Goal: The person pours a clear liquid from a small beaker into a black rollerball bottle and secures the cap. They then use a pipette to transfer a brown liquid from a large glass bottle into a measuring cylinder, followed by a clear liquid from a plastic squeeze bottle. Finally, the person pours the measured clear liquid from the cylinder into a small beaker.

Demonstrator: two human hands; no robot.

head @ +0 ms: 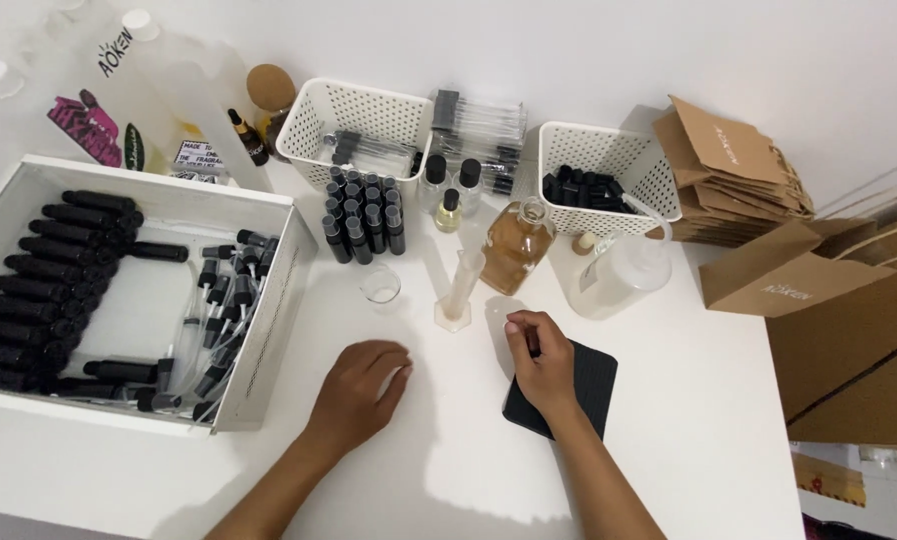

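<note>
1. The right hand (541, 362) lies on one black ribbed pad (581, 388); its grip is loose, fingers curled onto the pad's top edge, clasping nothing that can be made out.
2. The left hand (361, 385) rests palm down on the white counter (689, 420), its grip slack and empty, just left of the pad.
3. Just beyond the hands stand one clear measuring cylinder (461, 290) and one small glass beaker (381, 285).
4. Behind the cylinder: one amber liquid bottle (516, 246) and one clear squat bottle (624, 272), side by side.
5. A cluster of small dark vials (365, 220), roughly a dozen, stands near the beaker; three black-capped clear bottles (451, 190) stand to its right.
6. Two white perforated baskets (369, 118) sit at the back, the right one holding black caps.
7. One white tray (269, 300) on the left holds a row of black bottles and loose droppers; the exact count cannot be told.
8. Brown paper bags (759, 190) are stacked at the right.
</note>
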